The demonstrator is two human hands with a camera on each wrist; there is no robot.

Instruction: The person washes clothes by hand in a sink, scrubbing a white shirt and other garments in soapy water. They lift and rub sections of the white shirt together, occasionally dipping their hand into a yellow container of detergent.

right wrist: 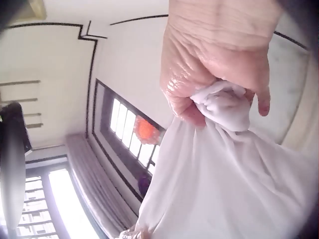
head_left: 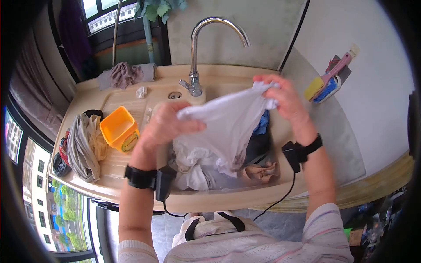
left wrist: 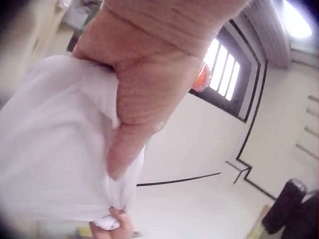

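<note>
A white cloth garment (head_left: 223,118) is stretched between both hands above the sink basin. My left hand (head_left: 169,122) grips its left end, with the thumb lying along the fabric in the left wrist view. At the other end, my right hand (head_left: 284,96) holds a bunched part, and the right wrist view shows this wad of white fabric (right wrist: 224,107) gathered in curled fingers. The garment's lower part hangs down over wet white laundry (head_left: 193,171) in the basin. Beside that lie a blue cloth (head_left: 262,122), a black piece (head_left: 258,149) and a brown one (head_left: 263,172).
Left on the drainboard stand an orange plastic box (head_left: 118,127) and a pile of grey clothing (head_left: 82,149). A chrome faucet (head_left: 194,57) rises behind the basin. Mauve cloth (head_left: 125,75) lies on the back ledge. Brushes (head_left: 326,83) hang on the right wall.
</note>
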